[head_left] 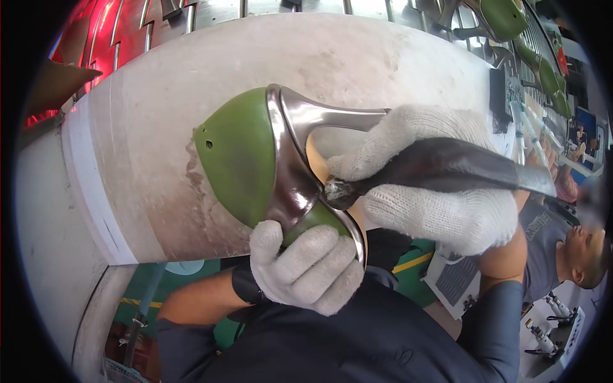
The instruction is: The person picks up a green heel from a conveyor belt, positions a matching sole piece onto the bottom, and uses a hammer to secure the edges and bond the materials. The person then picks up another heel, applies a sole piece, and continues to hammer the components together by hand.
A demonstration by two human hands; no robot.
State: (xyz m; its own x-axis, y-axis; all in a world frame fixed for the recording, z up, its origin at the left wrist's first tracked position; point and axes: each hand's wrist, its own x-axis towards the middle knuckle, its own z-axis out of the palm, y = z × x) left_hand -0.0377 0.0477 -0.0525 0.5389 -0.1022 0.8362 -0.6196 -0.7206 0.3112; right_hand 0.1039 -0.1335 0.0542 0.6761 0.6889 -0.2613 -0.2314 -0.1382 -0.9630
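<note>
A green shoe last lies on the work surface, with shiny brown sandal straps wrapped over it. Tan insole shows between the straps. My gloved left hand grips the near side of the last, its thumb over the strap edge. A dark hammer is in my gloved right hand, fingers closed around it. Its round worn face is right by the place where the straps cross; whether it touches them I cannot tell. The hand hides the hammer's handle.
Behind the surface runs a slatted metal conveyor, lit red at the left. More green lasts with straps stand at the far right. A brown cardboard flap juts in at left. Another person is at the right, near a white machine.
</note>
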